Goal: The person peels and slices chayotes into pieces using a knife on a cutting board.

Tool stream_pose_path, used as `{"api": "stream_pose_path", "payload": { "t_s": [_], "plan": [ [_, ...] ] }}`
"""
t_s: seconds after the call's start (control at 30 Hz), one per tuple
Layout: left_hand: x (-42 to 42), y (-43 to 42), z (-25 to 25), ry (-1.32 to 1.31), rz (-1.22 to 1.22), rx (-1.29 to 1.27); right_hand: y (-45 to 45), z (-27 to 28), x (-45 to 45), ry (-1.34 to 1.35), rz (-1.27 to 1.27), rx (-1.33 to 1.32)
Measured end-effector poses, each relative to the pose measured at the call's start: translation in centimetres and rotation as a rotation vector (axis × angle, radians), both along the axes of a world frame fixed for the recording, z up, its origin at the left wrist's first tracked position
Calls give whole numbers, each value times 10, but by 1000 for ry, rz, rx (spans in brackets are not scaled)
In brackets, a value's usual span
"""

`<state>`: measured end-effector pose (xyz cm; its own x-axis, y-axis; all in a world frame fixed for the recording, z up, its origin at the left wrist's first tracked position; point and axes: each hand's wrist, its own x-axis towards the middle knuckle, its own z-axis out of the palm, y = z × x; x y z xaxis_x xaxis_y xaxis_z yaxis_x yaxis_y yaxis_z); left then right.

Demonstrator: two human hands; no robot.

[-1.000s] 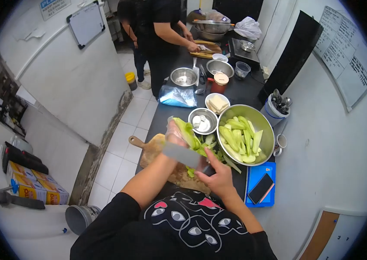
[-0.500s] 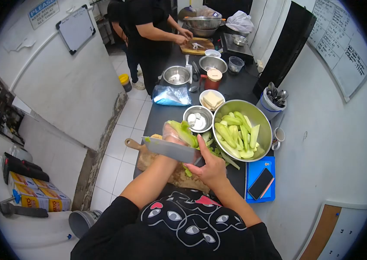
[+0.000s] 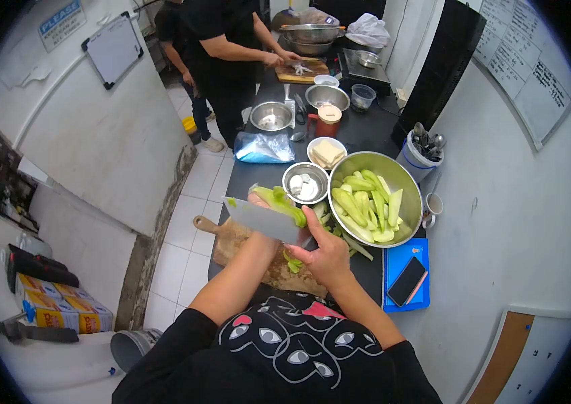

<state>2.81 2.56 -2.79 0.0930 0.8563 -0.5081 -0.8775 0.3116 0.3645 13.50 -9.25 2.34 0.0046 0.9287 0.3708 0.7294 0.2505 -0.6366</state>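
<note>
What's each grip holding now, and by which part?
Right grip: broad, silvery metal cleaver, at its handle end. Left grip: long, pale-green leafy vegetable; the cleaver hides the exact hold.

Left grip [image 3: 256,199] partly hidden behind knife [image 3: 262,220] and green vegetable [image 3: 284,204]; finger placement unclear. Knife handle lost inside right grip [image 3: 331,257]. Left forearm [image 3: 241,271] covers part of chopping board [image 3: 229,237]. Co-worker in black [image 3: 219,74] cut off at top edge. Writing on gridded whiteboard [image 3: 529,71] too small to read.

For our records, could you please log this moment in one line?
Left hand: green vegetable | Right hand: knife | Below: cutting board | Nearby: bowl of vegetables
</note>
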Motion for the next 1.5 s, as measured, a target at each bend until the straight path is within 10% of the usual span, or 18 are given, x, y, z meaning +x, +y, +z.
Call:
{"api": "stream_pose_path", "payload": {
  "t_s": [0.27,0.7,0.8,0.9,1.5],
  "plan": [
    [-2,6,8,-30,120,-11,-2,-1,1,382,48,-140],
    [-13,7,-32,-493,-527,195,-24,-19,11,1250,367,-975],
    [-13,7,-30,-450,-505,195,-22,-20,21,1084,375,-948],
    [-16,10,-31,-339,-451,158,-23,-41,5,489,293,-133],
    [-26,16,-30,-120,-403,136,-38,-3,6,119,106,-407]
  ]
}}
